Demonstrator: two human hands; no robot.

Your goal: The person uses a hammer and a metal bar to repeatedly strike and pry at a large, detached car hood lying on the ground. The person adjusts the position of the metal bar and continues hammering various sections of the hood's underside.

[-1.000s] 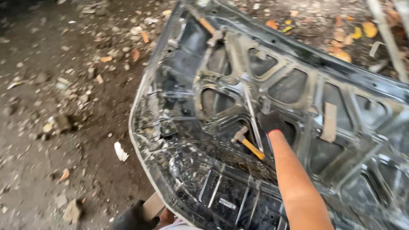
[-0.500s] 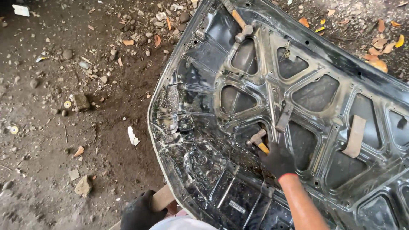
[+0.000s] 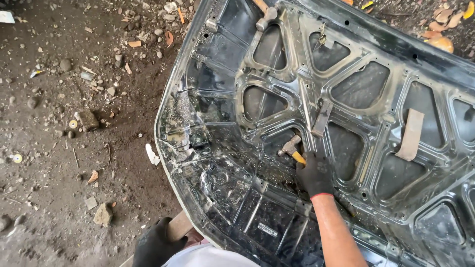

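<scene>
A black car hood panel (image 3: 232, 198) lies upside down on the dirt, its ribbed inner frame facing up. My right hand (image 3: 314, 174), in a black glove, grips the yellow handle of a small hammer (image 3: 290, 148) whose head rests on the inner frame near the panel's middle. My left hand (image 3: 156, 243), also black-gloved, sits at the bottom edge of view on a wooden piece (image 3: 178, 227) under the hood's near edge.
A second hammer (image 3: 264, 16) lies on the hood near its far edge. A tan strip (image 3: 409, 134) rests on the frame at right. Stones, dry leaves and scraps litter the dirt ground (image 3: 74, 123) to the left.
The view has shifted, so the hood sits farther right and lower. My right hand has drawn back along the frame and now holds the hammer lower on the panel.
</scene>
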